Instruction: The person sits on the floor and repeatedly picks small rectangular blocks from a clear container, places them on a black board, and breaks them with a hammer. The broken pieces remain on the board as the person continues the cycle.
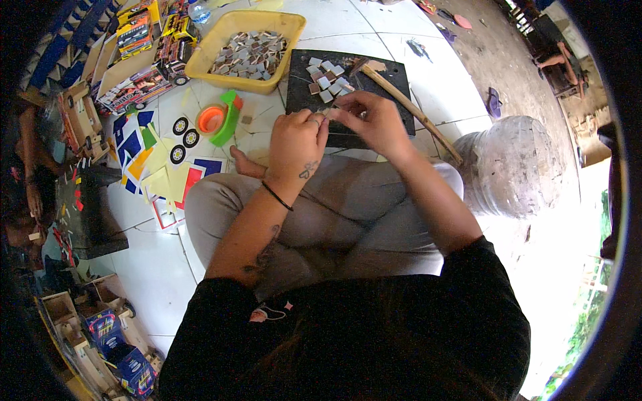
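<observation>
My left hand [299, 137] and my right hand [374, 120] meet above a black board [307, 63] in front of my crossed legs. The fingers of both are pinched together at a small pale piece whose kind I cannot make out, mostly covered by the fingertips. Just beyond them, on the board, lies a loose group of small square tiles [324, 82], some grey and some brown. A hammer [408, 103] with a long wooden handle rests across the board's right side, its head at the far edge.
Beyond my left hand stands a yellow basin [291, 37] of similar squares. Left of me are a green tape dispenser [224, 130], small black wheels [190, 138], coloured paper pieces [160, 180] and toy trucks [137, 87]. A wrapped bundle [515, 167] stands at right; another person's arm [30, 160] shows far left.
</observation>
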`<state>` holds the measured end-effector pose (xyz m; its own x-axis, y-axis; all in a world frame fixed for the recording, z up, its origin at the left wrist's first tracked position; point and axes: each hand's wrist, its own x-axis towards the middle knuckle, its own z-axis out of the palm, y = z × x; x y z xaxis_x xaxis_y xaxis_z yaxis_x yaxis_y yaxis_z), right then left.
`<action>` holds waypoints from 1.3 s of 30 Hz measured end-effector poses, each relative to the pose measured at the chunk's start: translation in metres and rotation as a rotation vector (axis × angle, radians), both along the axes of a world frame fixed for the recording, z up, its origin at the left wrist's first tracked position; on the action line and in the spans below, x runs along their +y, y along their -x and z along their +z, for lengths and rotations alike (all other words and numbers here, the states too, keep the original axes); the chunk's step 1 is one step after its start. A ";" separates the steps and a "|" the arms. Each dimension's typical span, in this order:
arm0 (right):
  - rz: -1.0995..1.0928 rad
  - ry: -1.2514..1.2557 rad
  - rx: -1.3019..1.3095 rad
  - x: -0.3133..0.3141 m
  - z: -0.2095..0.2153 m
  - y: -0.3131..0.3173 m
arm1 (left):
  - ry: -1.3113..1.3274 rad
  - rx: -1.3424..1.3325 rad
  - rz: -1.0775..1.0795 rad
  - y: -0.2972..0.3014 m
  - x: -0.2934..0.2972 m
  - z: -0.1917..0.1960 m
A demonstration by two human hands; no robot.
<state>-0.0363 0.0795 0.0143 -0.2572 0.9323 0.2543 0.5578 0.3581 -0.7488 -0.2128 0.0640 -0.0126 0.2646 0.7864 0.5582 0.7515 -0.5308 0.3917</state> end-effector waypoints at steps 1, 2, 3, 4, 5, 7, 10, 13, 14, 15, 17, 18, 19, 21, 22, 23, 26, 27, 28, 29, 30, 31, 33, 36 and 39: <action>-0.034 0.069 0.066 0.002 -0.002 0.014 | -0.010 0.020 0.003 0.001 -0.001 -0.001; -0.085 0.157 0.081 0.002 -0.004 0.021 | -0.016 0.043 0.002 0.003 -0.001 -0.001; -0.104 0.199 0.117 0.002 -0.007 0.026 | -0.024 -0.032 -0.023 0.004 0.000 -0.001; -0.080 0.178 0.218 0.003 -0.011 0.028 | -0.026 -0.105 -0.054 0.005 0.001 -0.002; -0.054 0.139 0.322 0.004 -0.014 0.026 | -0.025 -0.180 -0.089 0.005 0.003 -0.003; -0.026 0.090 0.436 0.006 -0.019 0.019 | 0.120 -0.347 -0.195 0.002 0.006 -0.005; -0.018 0.084 0.453 0.008 -0.024 0.009 | 0.248 -0.522 -0.263 -0.006 0.009 -0.010; -0.054 0.064 0.413 0.009 -0.027 0.010 | 0.167 -0.437 -0.138 -0.009 0.009 -0.013; -0.073 0.109 0.430 0.008 -0.027 0.011 | 0.118 -0.366 -0.102 -0.009 0.009 -0.013; -0.095 0.155 0.445 0.008 -0.027 0.013 | 0.068 -0.295 -0.068 -0.008 0.009 -0.013; -0.109 0.167 0.459 0.007 -0.028 0.015 | 0.049 -0.266 -0.082 -0.007 0.009 -0.014; -0.101 0.135 0.457 0.007 -0.028 0.015 | 0.028 -0.257 -0.093 -0.007 0.008 -0.014; -0.105 0.107 0.456 0.006 -0.028 0.015 | 0.022 -0.248 -0.089 -0.008 0.009 -0.015; -0.128 0.171 0.473 0.005 -0.028 0.015 | -0.010 -0.242 -0.085 -0.010 0.011 -0.016; -0.143 0.209 0.481 0.005 -0.028 0.014 | -0.019 -0.261 -0.085 -0.011 0.012 -0.017; -0.138 0.219 0.485 0.005 -0.028 0.013 | -0.025 -0.281 -0.085 -0.012 0.012 -0.017; -0.117 0.251 0.501 0.004 -0.026 0.012 | 0.028 -0.311 -0.088 -0.011 0.010 -0.018; -0.112 0.255 0.507 0.004 -0.026 0.012 | 0.056 -0.322 -0.091 -0.011 0.009 -0.018; -0.107 0.258 0.513 0.003 -0.025 0.012 | 0.064 -0.320 -0.093 -0.011 0.009 -0.017; -0.106 0.278 0.532 0.003 -0.024 0.012 | 0.070 -0.323 -0.096 -0.010 0.009 -0.017; -0.105 0.298 0.552 0.003 -0.024 0.013 | 0.077 -0.331 -0.102 -0.010 0.009 -0.017; -0.104 0.319 0.571 0.002 -0.023 0.013 | 0.070 -0.334 -0.105 -0.011 0.009 -0.017; -0.111 0.330 0.596 0.002 -0.021 0.013 | 0.063 -0.356 -0.116 -0.011 0.010 -0.017; -0.093 0.388 0.638 0.001 -0.019 0.012 | 0.064 -0.375 -0.137 -0.011 0.010 -0.018; -0.080 0.445 0.645 0.000 -0.016 0.011 | 0.066 -0.417 -0.181 -0.011 0.011 -0.019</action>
